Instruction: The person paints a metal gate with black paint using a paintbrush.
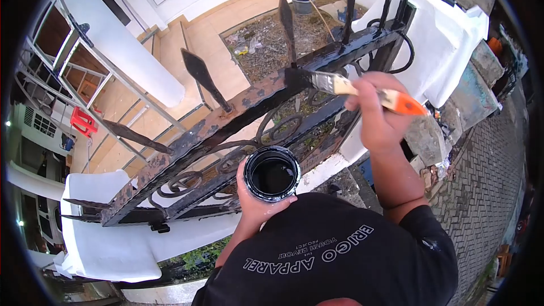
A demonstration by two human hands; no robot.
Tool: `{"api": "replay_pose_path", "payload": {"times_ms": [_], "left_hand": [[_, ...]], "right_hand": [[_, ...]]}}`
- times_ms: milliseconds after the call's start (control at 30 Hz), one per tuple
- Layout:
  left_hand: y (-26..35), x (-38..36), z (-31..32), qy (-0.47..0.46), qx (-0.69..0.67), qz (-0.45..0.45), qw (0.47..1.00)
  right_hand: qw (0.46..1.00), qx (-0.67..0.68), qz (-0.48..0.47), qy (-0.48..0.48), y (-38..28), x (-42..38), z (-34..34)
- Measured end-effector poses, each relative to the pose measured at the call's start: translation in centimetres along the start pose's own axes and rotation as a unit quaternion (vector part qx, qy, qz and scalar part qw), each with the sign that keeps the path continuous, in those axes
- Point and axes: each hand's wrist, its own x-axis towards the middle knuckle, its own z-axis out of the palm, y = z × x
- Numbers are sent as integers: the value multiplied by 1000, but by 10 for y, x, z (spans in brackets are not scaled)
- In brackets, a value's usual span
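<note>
My right hand is closed around the handle of a paintbrush with an orange tip. Its dark bristles touch the top rail of a rusty iron gate, near the base of a spear-shaped spike. To the right of the brush the rail looks glossy black; leftward it is brown and flaking. Close to my chest, my left hand grips a round paint can from its side. Black paint shows inside, and smears mark the rim.
White cloths cover the post at right and the lower left. A metal scaffold and a red plastic stool stand at left. Beyond the gate are a dark bucket and gravel. Brick paving lies to the right.
</note>
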Motion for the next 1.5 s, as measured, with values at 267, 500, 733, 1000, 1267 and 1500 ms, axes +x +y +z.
{"api": "replay_pose_path", "payload": {"times_ms": [267, 500, 733, 1000, 1267, 1500], "left_hand": [[1, -2, -2, -17, -3, 10, 1000], [2, -5, -8, -22, 45, 6, 999], [7, -4, -10, -29, 42, -8, 999], [2, -4, -6, -16, 15, 10, 1000], [1, -1, -4, 11, 13, 26, 1000], [2, -7, -3, 1, 20, 26, 999]], "right_hand": [[989, 110, 41, 87, -3, 18, -13], [993, -66, -92, -26, 8, 17, -14], [893, -192, -264, -309, -38, 79, -19], [757, -317, -465, -332, -46, 88, -16], [779, -287, -404, -385, -62, 112, -26], [731, -308, -463, -395, -53, 93, -19]]}}
